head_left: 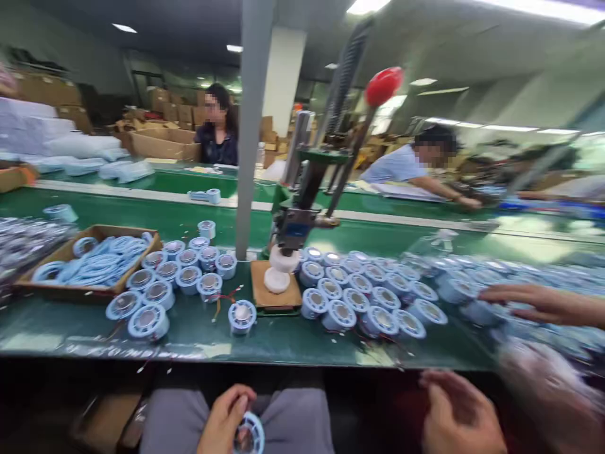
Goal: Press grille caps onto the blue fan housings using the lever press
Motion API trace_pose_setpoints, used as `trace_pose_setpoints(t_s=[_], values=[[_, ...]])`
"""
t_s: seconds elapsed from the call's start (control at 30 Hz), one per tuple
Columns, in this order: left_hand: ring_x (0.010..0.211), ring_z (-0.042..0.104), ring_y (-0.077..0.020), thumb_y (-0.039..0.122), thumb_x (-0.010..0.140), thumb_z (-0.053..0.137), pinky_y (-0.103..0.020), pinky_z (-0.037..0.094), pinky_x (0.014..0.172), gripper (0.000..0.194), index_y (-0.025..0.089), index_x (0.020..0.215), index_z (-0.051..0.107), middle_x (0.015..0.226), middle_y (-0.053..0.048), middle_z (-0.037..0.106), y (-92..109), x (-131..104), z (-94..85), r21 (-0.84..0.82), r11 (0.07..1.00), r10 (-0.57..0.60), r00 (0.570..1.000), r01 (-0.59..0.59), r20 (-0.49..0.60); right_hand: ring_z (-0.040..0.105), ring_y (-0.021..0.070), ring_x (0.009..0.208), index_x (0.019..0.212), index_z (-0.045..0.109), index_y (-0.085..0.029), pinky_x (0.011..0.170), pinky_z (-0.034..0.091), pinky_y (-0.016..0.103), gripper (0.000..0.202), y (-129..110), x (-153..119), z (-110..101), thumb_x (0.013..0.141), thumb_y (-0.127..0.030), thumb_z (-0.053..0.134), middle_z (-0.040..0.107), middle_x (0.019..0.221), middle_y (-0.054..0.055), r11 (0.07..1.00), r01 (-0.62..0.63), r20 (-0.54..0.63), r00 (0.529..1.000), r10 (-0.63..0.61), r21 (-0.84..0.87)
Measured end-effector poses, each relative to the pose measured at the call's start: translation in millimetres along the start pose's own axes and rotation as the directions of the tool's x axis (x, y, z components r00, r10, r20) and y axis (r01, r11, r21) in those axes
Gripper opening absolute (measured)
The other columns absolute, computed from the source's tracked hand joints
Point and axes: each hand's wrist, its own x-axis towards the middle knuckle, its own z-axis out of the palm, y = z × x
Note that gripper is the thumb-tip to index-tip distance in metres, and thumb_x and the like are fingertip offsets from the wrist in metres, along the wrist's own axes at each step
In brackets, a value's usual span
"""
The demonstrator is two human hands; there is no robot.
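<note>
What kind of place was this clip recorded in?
Most likely a factory assembly line. Rows of identical blue spools cover a long green workbench, a hand press with a red knob stands on it, and stacked cardboard boxes fill the background. The left hand holds one spool.

Glossy green table, blue plastic spools, cardboard tray.

A long green desk runs under ceiling lights; a grey pillar stands mid-room, and what seem cardboard boxes are stacked behind.
</note>
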Motion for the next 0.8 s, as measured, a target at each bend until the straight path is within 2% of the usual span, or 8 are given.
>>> trace_pose_setpoints(t_s=[0.07, 0.13, 0.2, 0.3, 0.43, 0.57, 0.7, 0.8], values=[[0.046, 0.039, -0.0091, 0.075, 0.066, 0.071, -0.021, 0.033, 0.047, 0.059, 0.018, 0.084, 0.066, 0.054, 0.006, 0.045, 34.6, -7.7, -3.9, 0.003, 0.997, 0.078, 0.995, -0.078, -0.060, 0.068, 0.0237, 0.079, 0.099, 0.064, -0.024, 0.076, 0.060, 0.040, 0.024, -10.5, -58.6, 14.9, 0.085, -0.044, 0.062, 0.067, 0.090, 0.011, 0.993, 0.043, 0.334, 0.939, -0.076, 0.107], [0.050, 0.047, -0.0108, 0.061, 0.079, 0.067, -0.022, 0.039, 0.050, 0.045, 0.018, 0.088, 0.065, 0.059, 0.004, 0.051, 72.4, -8.5, -15.3, 0.118, 0.966, 0.247, 0.956, -0.230, -0.161, 0.069, 0.0203, 0.078, 0.095, 0.066, -0.021, 0.071, 0.061, 0.033, 0.016, -30.5, -100.6, 39.4, 0.088, -0.035, 0.061, 0.068, 0.091, 0.009, 0.958, 0.140, 0.573, 0.776, -0.263, 0.249], [0.056, 0.054, -0.0117, 0.044, 0.089, 0.058, -0.023, 0.046, 0.056, 0.028, 0.017, 0.093, 0.066, 0.074, -0.001, 0.061, 104.9, -1.8, -32.6, 0.340, 0.858, 0.467, 0.860, -0.385, -0.203, 0.069, 0.0187, 0.090, 0.101, 0.068, -0.021, 0.079, 0.061, 0.031, 0.016, -58.7, -121.2, 73.2, 0.092, -0.026, 0.056, 0.068, 0.100, 0.009, 0.898, 0.264, 0.588, 0.684, -0.432, 0.353], [0.074, 0.064, -0.0151, 0.020, 0.092, 0.046, -0.030, 0.054, 0.073, 0.024, 0.015, 0.099, 0.068, 0.096, -0.007, 0.066, 130.0, 18.5, -58.0, 0.657, 0.590, 0.687, 0.719, -0.470, -0.104, 0.062, 0.0230, 0.110, 0.122, 0.065, -0.023, 0.093, 0.056, 0.040, 0.031, -102.2, -124.5, 128.8, 0.094, -0.025, 0.052, 0.061, 0.121, 0.012, 0.807, 0.470, 0.529, 0.609, -0.590, 0.359], [0.104, 0.065, -0.0213, 0.009, 0.090, 0.041, -0.041, 0.051, 0.098, 0.032, 0.015, 0.102, 0.070, 0.108, -0.012, 0.069, 125.7, 38.2, -72.9, 0.734, 0.472, 0.740, 0.672, -0.488, -0.030, 0.053, 0.0299, 0.119, 0.131, 0.063, -0.024, 0.097, 0.052, 0.051, 0.038, -128.7, -123.9, 174.0, 0.093, -0.029, 0.055, 0.053, 0.132, 0.014, 0.690, 0.658, 0.606, 0.427, -0.671, 0.302], [0.123, 0.058, -0.0223, 0.010, 0.094, 0.036, -0.046, 0.045, 0.110, 0.039, 0.016, 0.118, 0.067, 0.129, -0.013, 0.064, 116.7, 29.1, -79.4, 0.798, 0.396, 0.703, 0.709, -0.453, 0.054, 0.051, 0.0269, 0.121, 0.123, 0.066, -0.025, 0.100, 0.051, 0.049, 0.031, -115.0, -126.3, 168.5, 0.097, -0.026, 0.050, 0.052, 0.135, 0.011, 0.703, 0.642, 0.612, 0.433, -0.662, 0.306], [0.131, 0.049, -0.0286, 0.019, 0.089, 0.059, -0.053, 0.042, 0.111, 0.044, 0.020, 0.134, 0.057, 0.138, -0.013, 0.058, 114.4, 13.8, -83.5, 0.900, 0.241, 0.611, 0.778, -0.363, 0.150, 0.047, 0.0256, 0.131, 0.115, 0.069, -0.026, 0.104, 0.048, 0.047, 0.029, -94.5, -114.2, 140.4, 0.096, -0.024, 0.048, 0.044, 0.144, 0.009, 0.767, 0.553, 0.601, 0.505, -0.619, 0.325], [0.123, 0.052, -0.0316, 0.022, 0.083, 0.070, -0.054, 0.046, 0.105, 0.052, 0.020, 0.133, 0.057, 0.130, -0.013, 0.060, 110.4, 14.5, -80.3, 0.950, 0.174, 0.634, 0.768, -0.257, 0.092, 0.048, 0.0246, 0.131, 0.102, 0.071, -0.022, 0.104, 0.046, 0.045, 0.028, -86.7, -102.0, 125.1, 0.093, -0.020, 0.044, 0.047, 0.142, 0.009, 0.832, 0.440, 0.619, 0.562, -0.549, 0.339]])
